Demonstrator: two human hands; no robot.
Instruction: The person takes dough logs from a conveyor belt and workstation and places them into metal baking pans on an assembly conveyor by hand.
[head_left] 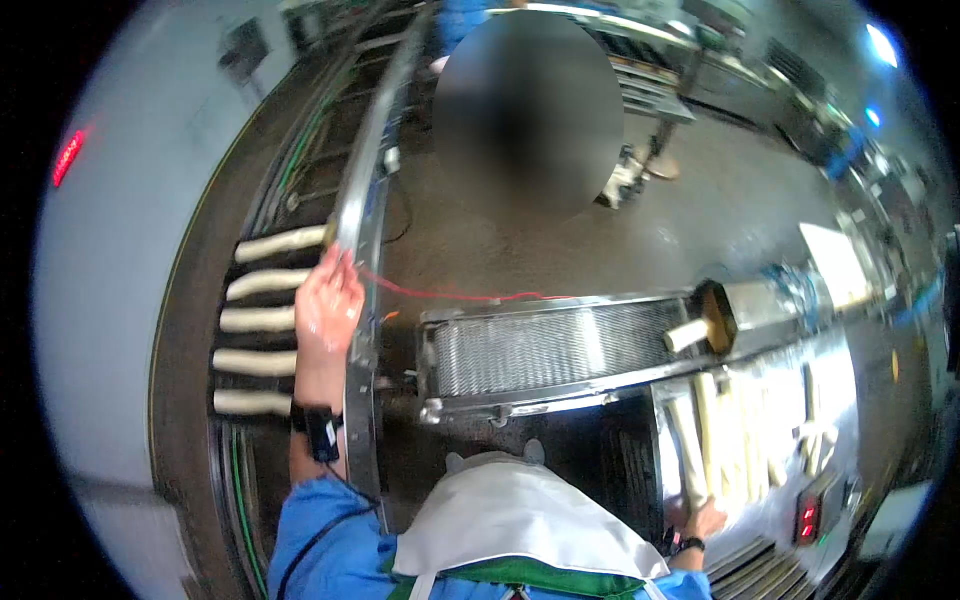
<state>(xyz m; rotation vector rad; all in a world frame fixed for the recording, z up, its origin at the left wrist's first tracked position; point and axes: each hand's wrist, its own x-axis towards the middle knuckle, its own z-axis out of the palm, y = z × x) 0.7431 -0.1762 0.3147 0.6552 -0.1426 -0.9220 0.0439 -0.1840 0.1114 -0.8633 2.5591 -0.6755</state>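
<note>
A wet-looking brown floor [450, 245] stretches out past the work area, with a pale wall [130, 240] on the left and equipment along the far side. Beside that wall runs a long dark conveyor [195, 400], where five pale dough-like rolls [256, 320] lie crosswise in a neat row, evenly spaced; that part looks settled, though bare stretches of conveyor show above and below them. The left hand [331, 302] is by the metal rail near the upper rolls, fingers loosely extended with nothing visible in its grip. The rest of the work seems to lie on the right: a bunch of longer rolls [708, 430] sits side by side on the metal tabletop [842, 400], with a smaller group [814, 425] beyond, apparently waiting to be placed. The right hand [706, 519] is at the near ends of the bunch, but I cannot tell whether its grip has closed on one. Another roll [687, 334] rests at the right end of the mesh belt [545, 352], by a machine's opening, so the supply seems unfinished.
</note>
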